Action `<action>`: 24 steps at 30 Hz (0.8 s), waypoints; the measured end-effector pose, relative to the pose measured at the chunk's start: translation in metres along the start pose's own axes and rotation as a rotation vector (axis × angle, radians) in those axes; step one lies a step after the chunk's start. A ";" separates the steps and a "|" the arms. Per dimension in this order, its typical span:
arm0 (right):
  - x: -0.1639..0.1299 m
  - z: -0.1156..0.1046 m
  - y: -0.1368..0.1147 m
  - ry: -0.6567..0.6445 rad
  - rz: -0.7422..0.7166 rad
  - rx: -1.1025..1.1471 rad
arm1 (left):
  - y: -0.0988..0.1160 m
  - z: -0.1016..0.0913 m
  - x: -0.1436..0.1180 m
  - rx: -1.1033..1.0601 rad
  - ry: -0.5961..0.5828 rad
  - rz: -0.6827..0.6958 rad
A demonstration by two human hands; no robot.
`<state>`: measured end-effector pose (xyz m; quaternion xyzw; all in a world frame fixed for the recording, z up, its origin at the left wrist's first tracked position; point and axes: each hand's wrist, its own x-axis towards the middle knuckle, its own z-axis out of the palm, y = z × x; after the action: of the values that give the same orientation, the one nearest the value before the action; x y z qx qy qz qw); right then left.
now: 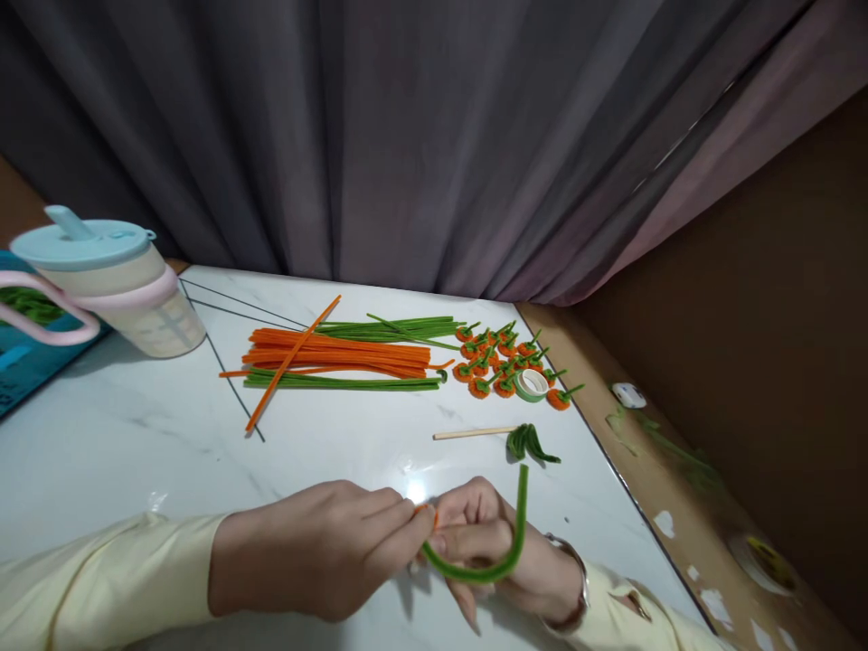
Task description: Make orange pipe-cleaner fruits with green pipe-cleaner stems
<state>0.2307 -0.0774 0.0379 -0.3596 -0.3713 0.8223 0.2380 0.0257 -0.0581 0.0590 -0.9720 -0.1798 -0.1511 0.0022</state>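
Grey curtains hang in folds behind a white marble-patterned table [136, 434], with a brown wall on the right. At the near edge, the left hand [318, 551] and the right hand [502, 551] meet, both in pale yellow sleeves; a watch band shows at the right wrist. The left hand's fingers are pinched narrowly together on a small orange bit [432, 517] at the end of a bent green fuzzy pipe cleaner [505, 542], which curves under the right hand's fingers and rises upright at its far end. The right hand's fingers are curled around that green stem, holding it just above the table.

Farther off, near the middle of the table, lies a bundle of straight orange pipe cleaners [339, 354] with straight green pipe cleaners [339, 383] beside it. To the right sits a cluster of small orange coiled pieces with green stems [505, 362], a roll of green tape [531, 384] touching them. A thin wooden stick [475, 433] and a few short folded green pieces [529, 443] lie between that cluster and the hands. At the far left stands a translucent cup with a light blue lid and pink handle [108, 280].
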 end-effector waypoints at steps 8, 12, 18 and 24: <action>-0.017 0.006 -0.022 0.171 -0.345 -1.071 | -0.008 0.007 0.006 -0.467 0.033 -0.160; -0.023 0.002 -0.033 0.108 -0.309 -1.258 | -0.021 -0.001 0.013 -0.962 -0.154 -0.259; -0.020 -0.003 -0.045 0.105 -0.292 -1.349 | -0.022 0.003 0.019 -1.061 -0.119 -0.384; -0.034 -0.015 -0.069 0.219 -0.637 -1.604 | -0.021 0.004 0.016 -0.990 -0.039 -0.457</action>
<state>0.2724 -0.0509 0.0994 -0.3749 -0.8966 0.1674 0.1660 0.0341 -0.0327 0.0590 -0.7958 -0.2937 -0.1960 -0.4919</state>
